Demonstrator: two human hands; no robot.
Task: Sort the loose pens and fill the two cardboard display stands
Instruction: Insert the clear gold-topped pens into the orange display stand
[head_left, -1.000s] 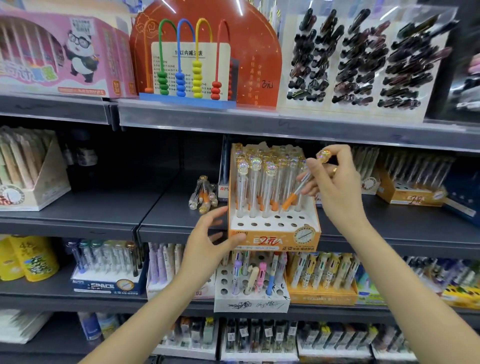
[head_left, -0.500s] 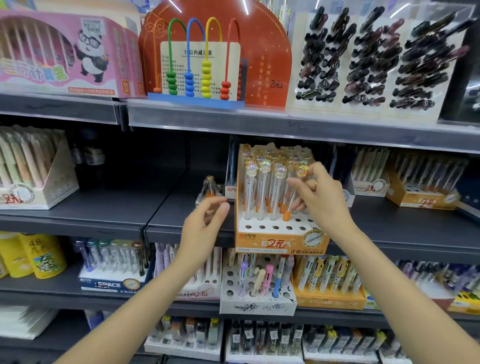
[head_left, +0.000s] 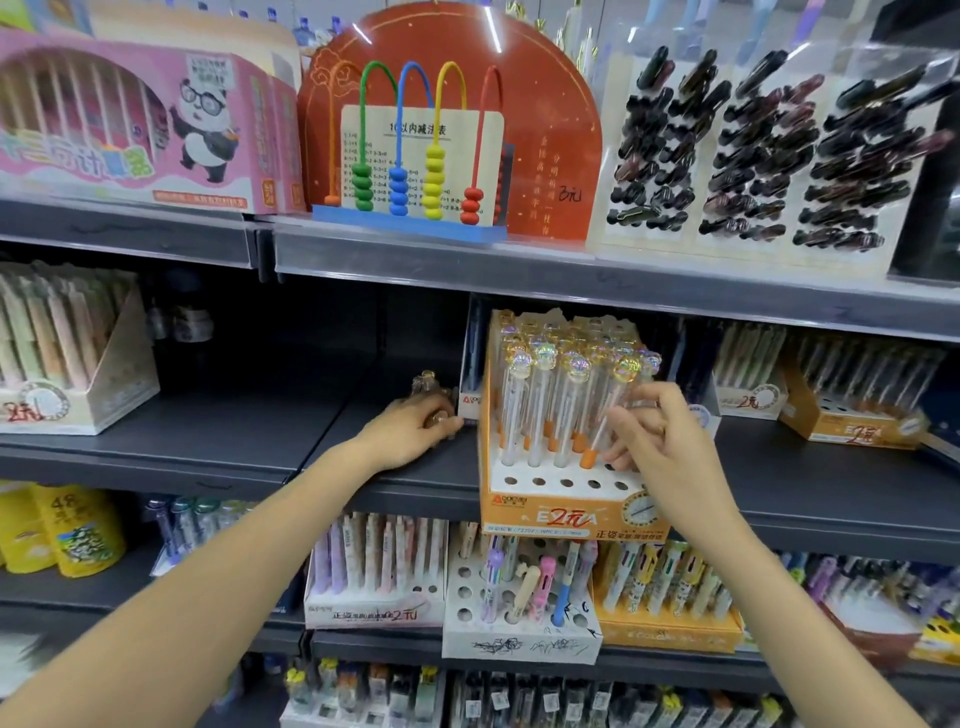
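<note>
Orange cardboard forms the display stand (head_left: 566, 512) on the middle shelf (head_left: 208, 441), its front printed "E2元A", clear orange-tipped pens (head_left: 540, 410) upright in its far holes. The right hand (head_left: 657, 441) pinches one pen (head_left: 605, 426) at the stand's right side. Left of the stand, the left hand (head_left: 410, 428) curls over the loose pens (head_left: 428, 387) lying on the shelf.
</note>
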